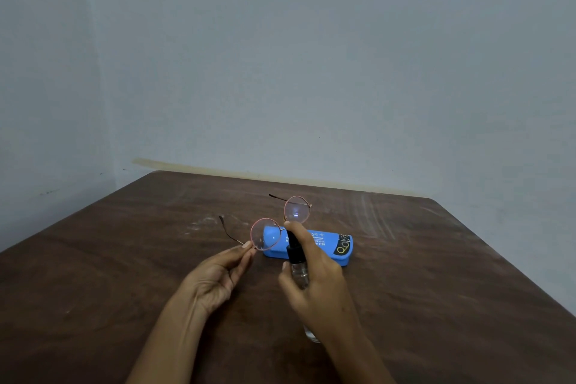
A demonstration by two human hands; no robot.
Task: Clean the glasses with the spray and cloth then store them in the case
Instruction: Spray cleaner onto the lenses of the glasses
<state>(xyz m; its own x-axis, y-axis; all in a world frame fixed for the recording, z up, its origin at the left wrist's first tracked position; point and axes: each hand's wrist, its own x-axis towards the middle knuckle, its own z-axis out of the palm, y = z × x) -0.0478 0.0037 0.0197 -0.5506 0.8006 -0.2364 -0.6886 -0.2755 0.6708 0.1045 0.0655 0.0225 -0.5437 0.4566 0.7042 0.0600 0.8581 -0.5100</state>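
Round glasses point(265, 234) with a thin pink metal frame and open arms hang above the table, tilted, pinched at the rim of the nearer lens by my left hand point(218, 277). My right hand point(314, 277) grips a small clear spray bottle point(297, 265) with a black pump top, forefinger on the pump, nozzle close to the lenses. A blue glasses case point(330, 246) lies shut on the brown table point(124, 259) right behind both hands. I see no cloth.
A small clear object point(311, 333), maybe a cap, shows under my right forearm. The table's far edge meets a pale blue-grey wall point(311, 72); its right edge slants toward me.
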